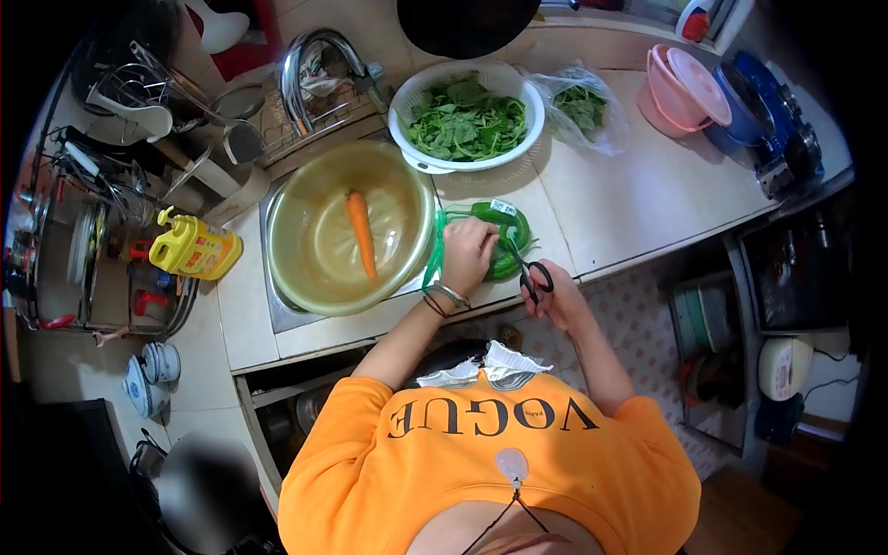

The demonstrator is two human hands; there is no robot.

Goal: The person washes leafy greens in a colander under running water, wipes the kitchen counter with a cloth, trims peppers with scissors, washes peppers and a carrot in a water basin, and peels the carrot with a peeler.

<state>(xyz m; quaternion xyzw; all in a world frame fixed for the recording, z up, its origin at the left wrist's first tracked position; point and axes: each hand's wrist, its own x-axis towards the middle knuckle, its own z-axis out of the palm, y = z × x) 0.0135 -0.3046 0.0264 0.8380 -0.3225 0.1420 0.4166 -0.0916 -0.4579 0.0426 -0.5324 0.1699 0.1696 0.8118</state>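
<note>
A clear plastic bag of long green vegetables (pixel 513 222), possibly peppers, lies on the counter and carries a white label. My left hand (pixel 469 250) is closed at the bag's near left side, its fingertips pinching the plastic. In my right hand (pixel 558 296) is a pair of scissors (pixel 535 275) with black handles. Their blades point up and left into the bag, close to my left fingertips; the tips are hard to make out. A green plastic strip (pixel 435 250) hangs beside my left wrist, against the basin. One carrot (pixel 360 233) lies inside the yellowish basin (pixel 287 294).
Behind the bag stands a white colander (pixel 402 139) of leafy greens, beside a plastic bag of greens (pixel 581 106). Pink buckets (pixel 671 106) stand at the right, a yellow detergent bottle (pixel 196 248) at the left. The faucet (pixel 289 83) rises behind the basin.
</note>
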